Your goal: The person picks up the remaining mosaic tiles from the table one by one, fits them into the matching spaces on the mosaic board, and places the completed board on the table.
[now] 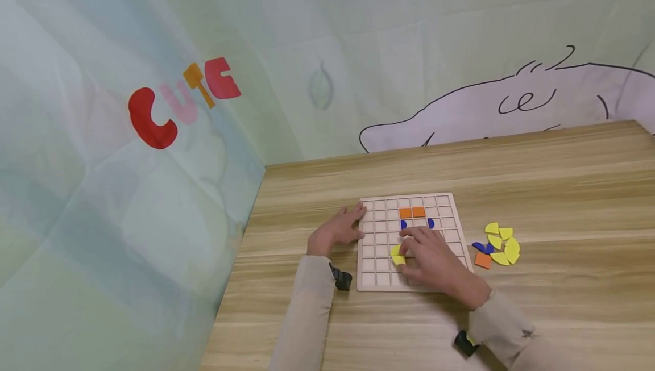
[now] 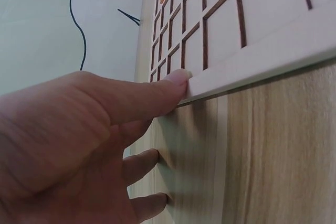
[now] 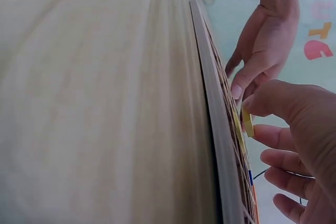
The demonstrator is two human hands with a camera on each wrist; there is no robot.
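A pale wooden grid board [image 1: 367, 283] lies on the table. My right hand [image 1: 435, 260] is over its lower middle, pinching a yellow curved piece [image 3: 248, 123] between thumb and index finger, tilted at the board's surface. Yellow pieces [image 1: 397, 258] show beside those fingertips in the head view; which one is pinched cannot be told there. My left hand [image 1: 339, 232] rests at the board's left edge, thumb touching the rim and the other fingers spread. Two orange squares [image 1: 411, 212] sit in upper cells, with a blue half-round piece [image 1: 431, 223] below. Another blue piece [image 1: 403, 224] is partly hidden.
Right of the board lies a loose group of yellow rounded pieces [image 1: 511, 249], blue pieces [image 1: 480, 247] and an orange square [image 1: 483, 260]. A printed cloth backdrop [image 1: 317, 36] stands behind and left of the wooden table [image 1: 588, 280].
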